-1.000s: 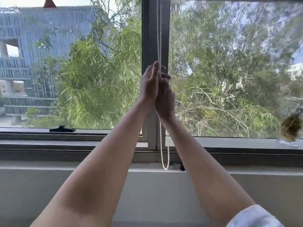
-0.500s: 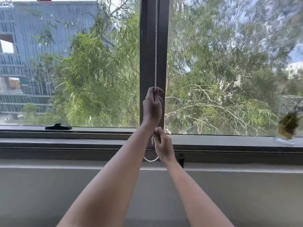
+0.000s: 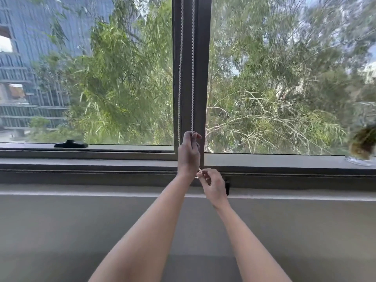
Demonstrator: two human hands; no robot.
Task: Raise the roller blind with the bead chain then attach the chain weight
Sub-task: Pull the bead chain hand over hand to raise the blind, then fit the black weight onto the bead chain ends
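Observation:
A white bead chain (image 3: 192, 78) hangs as two strands in front of the dark centre post of the window. My left hand (image 3: 189, 153) is closed around the chain at sill height, fingers curled on the strand. Just below and to the right, my right hand (image 3: 212, 185) pinches the bottom loop of the chain between thumb and fingertips. A small dark bracket (image 3: 227, 187) sits on the wall right beside my right hand; whether it is the chain weight I cannot tell. The roller blind itself is out of view above.
The grey window sill (image 3: 101, 162) runs across the frame above a plain grey wall. A black window handle (image 3: 71, 143) lies on the left pane's lower frame. A glass vase with a dried plant (image 3: 362, 145) stands on the sill at far right.
Both hands have come down the chain, from the middle of the window to sill level. My right hand dropped below my left and now pinches the chain's bottom loop.

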